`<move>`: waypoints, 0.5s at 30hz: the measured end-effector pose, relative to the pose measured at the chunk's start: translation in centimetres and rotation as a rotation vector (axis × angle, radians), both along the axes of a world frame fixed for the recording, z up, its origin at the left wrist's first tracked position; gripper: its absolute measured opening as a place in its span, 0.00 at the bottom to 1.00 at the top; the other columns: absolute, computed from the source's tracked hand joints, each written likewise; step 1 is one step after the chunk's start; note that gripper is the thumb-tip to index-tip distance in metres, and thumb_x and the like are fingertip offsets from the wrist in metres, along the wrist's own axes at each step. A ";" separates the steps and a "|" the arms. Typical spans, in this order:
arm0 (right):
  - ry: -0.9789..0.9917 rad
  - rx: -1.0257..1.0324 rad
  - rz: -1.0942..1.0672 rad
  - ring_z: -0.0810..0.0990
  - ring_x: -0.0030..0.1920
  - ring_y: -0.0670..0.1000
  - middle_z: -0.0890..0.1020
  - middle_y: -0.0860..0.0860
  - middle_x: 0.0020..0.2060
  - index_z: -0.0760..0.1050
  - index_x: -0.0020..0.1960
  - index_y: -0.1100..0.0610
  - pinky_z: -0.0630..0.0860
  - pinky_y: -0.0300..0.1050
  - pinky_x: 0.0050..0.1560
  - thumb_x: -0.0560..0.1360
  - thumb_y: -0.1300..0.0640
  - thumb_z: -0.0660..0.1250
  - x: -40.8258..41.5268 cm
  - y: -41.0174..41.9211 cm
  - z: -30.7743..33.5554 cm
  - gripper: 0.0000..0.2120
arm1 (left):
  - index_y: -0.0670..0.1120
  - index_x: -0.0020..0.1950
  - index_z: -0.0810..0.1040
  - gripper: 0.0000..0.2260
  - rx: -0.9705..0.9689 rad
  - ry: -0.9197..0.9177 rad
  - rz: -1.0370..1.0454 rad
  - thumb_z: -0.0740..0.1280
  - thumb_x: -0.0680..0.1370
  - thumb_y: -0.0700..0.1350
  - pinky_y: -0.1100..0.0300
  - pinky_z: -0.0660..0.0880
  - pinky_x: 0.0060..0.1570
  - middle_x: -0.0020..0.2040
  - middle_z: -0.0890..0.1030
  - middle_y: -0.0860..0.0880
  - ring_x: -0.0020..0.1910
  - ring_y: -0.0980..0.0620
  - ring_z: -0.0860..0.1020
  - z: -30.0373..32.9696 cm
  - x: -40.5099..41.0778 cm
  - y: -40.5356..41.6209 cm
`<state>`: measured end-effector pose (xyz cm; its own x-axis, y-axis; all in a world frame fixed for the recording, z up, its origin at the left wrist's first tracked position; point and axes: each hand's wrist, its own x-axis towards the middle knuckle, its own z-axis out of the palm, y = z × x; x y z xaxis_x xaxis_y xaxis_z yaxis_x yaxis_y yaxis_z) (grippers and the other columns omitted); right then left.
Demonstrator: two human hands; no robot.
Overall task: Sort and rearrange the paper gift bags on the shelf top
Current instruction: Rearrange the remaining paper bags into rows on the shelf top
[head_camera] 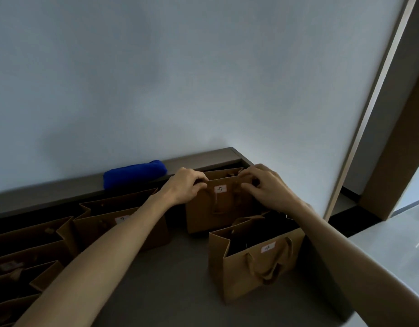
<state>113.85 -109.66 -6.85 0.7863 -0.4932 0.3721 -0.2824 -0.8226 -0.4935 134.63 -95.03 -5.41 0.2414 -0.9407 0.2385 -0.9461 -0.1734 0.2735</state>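
— While both hands are up on that bag marked 5 [223, 204], what worries you?

— It stands at the far right corner of the shelf top [161, 279], close under the back ledge [199, 159]. My guess is a tug from one side only could crease the paper rim or tip the bag into the bag marked 4 [258, 263], which stands just in front, near the right edge.

— And the rope handles?

— A finger could snag one and drag the bag askew. The blue cloth [134, 173] on the ledge sits near enough to be knocked too.

— How are the hands set?

— The left hand [183, 185] has its fingers curled narrowly over the rim at the left top corner. The right hand [266, 182] pinches the rim near the right top corner, fingers bent close together. Neither is spread wide.

— The other bags?

— A row of bags [50, 239] runs along the left side of the shelf top, mouths open.
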 end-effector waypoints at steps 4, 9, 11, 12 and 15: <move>-0.080 0.057 -0.084 0.74 0.56 0.47 0.71 0.48 0.60 0.73 0.65 0.48 0.72 0.41 0.56 0.76 0.52 0.67 0.4 -0.6 0.8 0.17 | 0.46 0.62 0.80 0.12 -0.047 0.070 -0.028 0.65 0.80 0.46 0.66 0.72 0.53 0.58 0.82 0.49 0.56 0.53 0.79 1.8 -0.3 1.5; -0.096 0.108 -0.072 0.79 0.50 0.49 0.79 0.48 0.54 0.76 0.60 0.45 0.71 0.40 0.48 0.76 0.55 0.68 0.4 -0.6 1.7 0.13 | 0.48 0.62 0.80 0.12 -0.066 0.121 -0.071 0.66 0.79 0.47 0.65 0.75 0.56 0.57 0.82 0.51 0.54 0.59 0.77 3.0 -0.8 3.7; -0.054 0.094 -0.018 0.80 0.49 0.47 0.82 0.45 0.49 0.78 0.54 0.44 0.70 0.36 0.45 0.77 0.56 0.68 0.1 -0.1 1.9 0.09 | 0.49 0.60 0.81 0.11 -0.069 0.125 -0.099 0.67 0.79 0.47 0.67 0.74 0.54 0.56 0.83 0.52 0.53 0.61 0.78 3.0 -1.2 4.9; -0.023 0.091 0.012 0.80 0.49 0.47 0.83 0.45 0.48 0.79 0.52 0.45 0.70 0.35 0.45 0.77 0.56 0.68 0.1 0.2 2.0 0.07 | 0.49 0.60 0.81 0.11 -0.067 0.125 -0.116 0.68 0.79 0.46 0.69 0.73 0.54 0.56 0.83 0.52 0.52 0.62 0.78 2.9 -1.5 5.5; 0.054 0.089 0.091 0.80 0.49 0.45 0.83 0.44 0.45 0.79 0.49 0.46 0.71 0.37 0.46 0.77 0.56 0.68 -0.1 1.5 2.3 0.05 | 0.49 0.59 0.81 0.10 -0.052 0.118 -0.172 0.68 0.78 0.47 0.70 0.73 0.55 0.55 0.83 0.53 0.52 0.63 0.79 2.7 -2.0 7.7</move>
<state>113.80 -108.19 -4.58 0.8469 -0.4484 0.2858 -0.2372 -0.7996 -0.5517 132.61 -87.34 -2.71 0.1076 -0.9577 0.2670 -0.9215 0.0047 0.3884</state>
